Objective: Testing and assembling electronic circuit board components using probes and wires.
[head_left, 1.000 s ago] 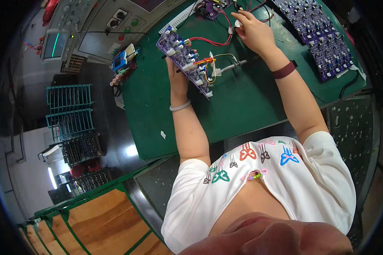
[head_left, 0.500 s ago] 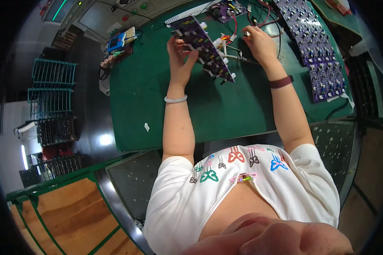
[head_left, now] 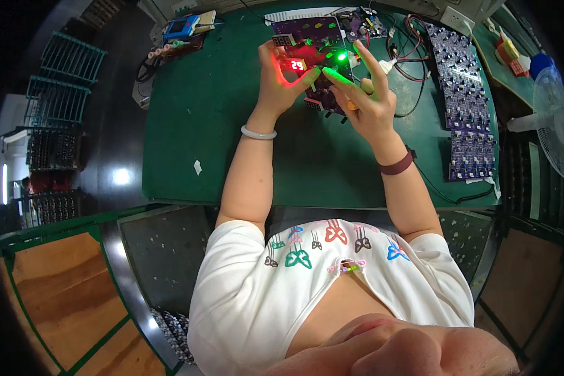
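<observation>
A purple circuit board (head_left: 323, 39) is held up over the green table, its component side facing me. On it a small digit display (head_left: 297, 65) glows red and a lamp (head_left: 342, 56) shines green, tinting my fingertips. My left hand (head_left: 277, 89) grips the board's left edge, the thumb lying across its face. At the right side is my right hand (head_left: 375, 114), fingers apart; one fingertip touches the board's face near the left thumb, while another stretches up beside the right edge. Whatever lies under that touching fingertip is hidden. A white connector (head_left: 387, 65) with wires lies behind the right hand.
Joined purple circuit boards (head_left: 467, 100) run down the right side of the green table (head_left: 200, 125). Another board (head_left: 366, 25) and red and black cables (head_left: 410, 44) lie at the back. A blue device (head_left: 182, 27) stands back left; a white fan (head_left: 551, 113) is far right.
The board has turned from edge-on to face me, and its display and green lamp now show lit. My right hand has moved from the wires to the board. The head view has shifted.
</observation>
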A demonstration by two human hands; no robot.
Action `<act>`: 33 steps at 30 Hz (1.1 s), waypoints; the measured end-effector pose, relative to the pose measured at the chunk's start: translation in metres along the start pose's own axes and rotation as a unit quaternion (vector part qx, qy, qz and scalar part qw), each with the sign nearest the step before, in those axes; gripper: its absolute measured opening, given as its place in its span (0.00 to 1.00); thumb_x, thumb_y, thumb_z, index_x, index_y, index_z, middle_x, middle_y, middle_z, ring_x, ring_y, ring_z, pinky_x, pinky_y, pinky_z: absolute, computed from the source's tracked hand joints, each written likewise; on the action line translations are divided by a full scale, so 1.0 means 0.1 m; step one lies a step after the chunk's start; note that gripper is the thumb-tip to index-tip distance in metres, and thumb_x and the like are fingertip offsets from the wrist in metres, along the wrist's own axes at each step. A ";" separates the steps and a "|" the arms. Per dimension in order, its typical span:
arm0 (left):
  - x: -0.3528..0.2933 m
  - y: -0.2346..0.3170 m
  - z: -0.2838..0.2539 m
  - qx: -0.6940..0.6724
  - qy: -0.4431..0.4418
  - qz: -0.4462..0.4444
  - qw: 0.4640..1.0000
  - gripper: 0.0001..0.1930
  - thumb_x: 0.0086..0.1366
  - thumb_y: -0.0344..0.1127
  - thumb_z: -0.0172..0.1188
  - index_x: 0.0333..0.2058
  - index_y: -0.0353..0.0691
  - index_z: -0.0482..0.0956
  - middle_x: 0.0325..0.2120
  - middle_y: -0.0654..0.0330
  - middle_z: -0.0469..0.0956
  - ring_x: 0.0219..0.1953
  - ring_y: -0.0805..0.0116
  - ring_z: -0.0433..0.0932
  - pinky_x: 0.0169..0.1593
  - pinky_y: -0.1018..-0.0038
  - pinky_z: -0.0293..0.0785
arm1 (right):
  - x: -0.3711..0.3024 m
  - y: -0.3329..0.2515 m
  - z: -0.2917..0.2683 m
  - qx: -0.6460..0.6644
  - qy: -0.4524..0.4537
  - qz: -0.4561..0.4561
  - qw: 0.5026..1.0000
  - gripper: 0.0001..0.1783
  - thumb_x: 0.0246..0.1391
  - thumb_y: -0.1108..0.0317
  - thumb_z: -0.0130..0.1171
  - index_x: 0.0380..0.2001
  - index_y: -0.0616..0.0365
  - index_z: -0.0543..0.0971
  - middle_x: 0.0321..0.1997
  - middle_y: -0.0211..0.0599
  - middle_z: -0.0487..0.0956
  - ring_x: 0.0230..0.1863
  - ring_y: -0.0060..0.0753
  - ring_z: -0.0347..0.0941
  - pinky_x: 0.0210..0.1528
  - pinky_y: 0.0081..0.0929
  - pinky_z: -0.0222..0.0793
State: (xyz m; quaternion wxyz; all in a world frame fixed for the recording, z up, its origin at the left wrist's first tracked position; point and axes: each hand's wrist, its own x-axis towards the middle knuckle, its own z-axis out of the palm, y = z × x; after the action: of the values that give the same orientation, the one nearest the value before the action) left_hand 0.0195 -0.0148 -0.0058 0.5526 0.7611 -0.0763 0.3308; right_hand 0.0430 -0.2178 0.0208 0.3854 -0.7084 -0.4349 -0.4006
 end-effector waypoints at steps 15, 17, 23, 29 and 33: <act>-0.01 0.04 0.10 -0.143 -0.034 0.022 0.989 0.43 0.52 0.29 0.76 0.57 0.39 0.51 0.53 0.52 0.68 0.55 0.63 0.75 0.58 0.66 0.75 | -0.01 -0.01 0.06 0.023 0.070 -0.038 0.997 0.10 0.38 0.74 0.76 0.27 0.55 0.86 0.61 0.43 0.76 0.22 0.17 0.74 0.25 0.18 0.72; -0.02 0.03 0.09 -0.114 -0.039 0.028 0.992 0.43 0.52 0.29 0.76 0.57 0.39 0.50 0.53 0.52 0.68 0.55 0.63 0.74 0.58 0.66 0.75 | -0.02 -0.02 0.07 0.014 0.071 -0.018 0.997 0.10 0.38 0.74 0.77 0.27 0.55 0.86 0.61 0.43 0.76 0.21 0.17 0.72 0.24 0.17 0.71; -0.01 0.07 0.12 -0.182 -0.040 0.015 0.982 0.42 0.51 0.28 0.76 0.55 0.39 0.52 0.52 0.52 0.69 0.55 0.63 0.74 0.58 0.66 0.75 | -0.06 0.03 0.15 0.028 0.102 -0.024 0.994 0.12 0.36 0.75 0.78 0.26 0.56 0.84 0.61 0.46 0.75 0.19 0.16 0.68 0.24 0.17 0.69; -0.04 0.05 0.10 -0.151 -0.045 0.013 0.987 0.41 0.55 0.27 0.74 0.59 0.41 0.51 0.53 0.54 0.71 0.56 0.64 0.74 0.58 0.66 0.75 | -0.02 0.00 0.16 0.011 0.117 -0.043 0.992 0.12 0.35 0.75 0.78 0.26 0.55 0.84 0.61 0.45 0.75 0.18 0.15 0.66 0.24 0.17 0.68; -0.05 0.11 0.11 -0.183 -0.049 -0.018 0.982 0.42 0.54 0.27 0.74 0.56 0.42 0.49 0.52 0.53 0.70 0.55 0.64 0.74 0.57 0.66 0.76 | -0.03 0.00 0.17 0.020 0.118 -0.040 0.992 0.12 0.35 0.76 0.78 0.26 0.55 0.85 0.61 0.45 0.74 0.18 0.15 0.66 0.24 0.17 0.68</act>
State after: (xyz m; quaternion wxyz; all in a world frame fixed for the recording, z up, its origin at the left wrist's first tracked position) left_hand 0.0154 -0.0299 -0.0021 0.6841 0.6635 -0.1488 0.2640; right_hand 0.0462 -0.2042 0.0114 0.4312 -0.6305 -0.4225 -0.4878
